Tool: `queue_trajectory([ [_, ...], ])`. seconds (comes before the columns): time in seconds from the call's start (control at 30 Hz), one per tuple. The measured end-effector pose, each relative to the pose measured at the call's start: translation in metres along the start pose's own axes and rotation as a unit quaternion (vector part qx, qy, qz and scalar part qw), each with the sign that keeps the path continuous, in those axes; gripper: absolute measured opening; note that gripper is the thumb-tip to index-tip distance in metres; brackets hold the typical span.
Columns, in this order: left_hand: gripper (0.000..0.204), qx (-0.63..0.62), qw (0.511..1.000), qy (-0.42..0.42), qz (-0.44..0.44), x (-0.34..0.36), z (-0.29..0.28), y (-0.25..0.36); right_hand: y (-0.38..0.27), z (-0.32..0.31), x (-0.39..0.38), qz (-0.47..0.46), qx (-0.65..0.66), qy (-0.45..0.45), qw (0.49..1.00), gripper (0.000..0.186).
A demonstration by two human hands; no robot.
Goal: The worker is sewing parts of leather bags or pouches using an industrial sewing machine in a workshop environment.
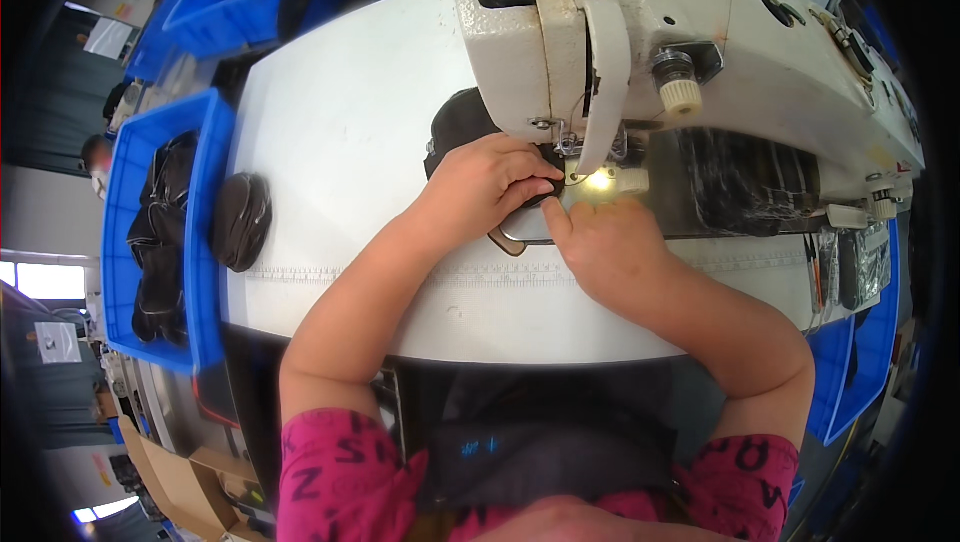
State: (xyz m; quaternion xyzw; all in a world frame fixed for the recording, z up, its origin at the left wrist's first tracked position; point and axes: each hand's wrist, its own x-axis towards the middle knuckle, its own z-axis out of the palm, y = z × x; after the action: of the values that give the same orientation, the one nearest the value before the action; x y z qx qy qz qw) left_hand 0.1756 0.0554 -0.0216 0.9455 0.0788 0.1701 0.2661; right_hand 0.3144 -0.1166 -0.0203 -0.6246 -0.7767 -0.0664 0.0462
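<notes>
A black fabric piece (463, 120) with a rounded edge lies on the white table by the needle area of a white sewing machine (520, 62). My left hand (485, 182) rests on it, fingers bent and pressed together, gripping its near part beside the presser foot (575, 150). Close on the right is my right hand (612, 247). Its index fingertip points at the fabric's near edge, and the other fingers curl beneath the glowing lamp (600, 180). What those curled fingers hold, if anything, is hidden.
A stack of dark pieces (242, 222) sits at the table's left edge, beside a blue bin (215, 272) of black items. Under the machine arm lies a dark, clear-wrapped bundle (745, 182). A printed ruler strip (480, 272) crosses the table; pen-like tools (815, 267) lie right.
</notes>
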Motion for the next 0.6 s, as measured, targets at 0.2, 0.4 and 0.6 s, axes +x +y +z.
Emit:
queue_trajectory([
  [0.2, 0.012, 0.003, 0.999, 0.024, -0.029, 0.001, 0.005, 0.005, 0.001, 0.003, 0.002, 0.006, -0.018, 0.006, 1.000, 0.029],
  [0.4, 0.014, 0.035, 0.995, 0.070, -0.067, 0.001, 0.010, 0.014, 0.005, 0.002, 0.002, 0.020, -0.010, 0.022, 1.000, 0.041],
  [0.6, 0.020, -0.055, 0.991, -0.007, -0.119, 0.001, -0.006, 0.011, 0.008, 0.003, 0.000, 0.040, 0.017, 0.024, 0.999, 0.042],
])
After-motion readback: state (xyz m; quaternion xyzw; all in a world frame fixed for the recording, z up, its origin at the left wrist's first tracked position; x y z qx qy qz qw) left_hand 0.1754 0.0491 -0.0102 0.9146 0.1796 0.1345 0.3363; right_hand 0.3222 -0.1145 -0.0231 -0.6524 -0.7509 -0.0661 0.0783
